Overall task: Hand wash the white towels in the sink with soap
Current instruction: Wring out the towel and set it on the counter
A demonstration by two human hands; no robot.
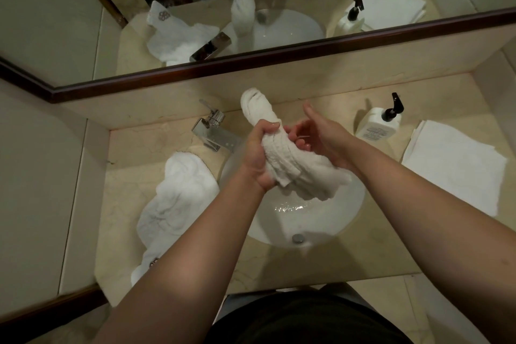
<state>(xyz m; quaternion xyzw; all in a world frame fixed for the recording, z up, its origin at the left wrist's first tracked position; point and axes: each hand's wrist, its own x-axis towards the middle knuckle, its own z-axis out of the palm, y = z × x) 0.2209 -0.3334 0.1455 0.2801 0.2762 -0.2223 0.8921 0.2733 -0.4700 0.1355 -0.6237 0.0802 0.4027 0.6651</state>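
The rolled-up wet white cloth towel (282, 153) is held over the round white sink (329, 220). The left hand (258, 156) squeezes its middle tight. The right hand (321, 134) touches it with loose, open fingers. It looks soft, floppy and heavy with water, so holding the thick middle seems best.
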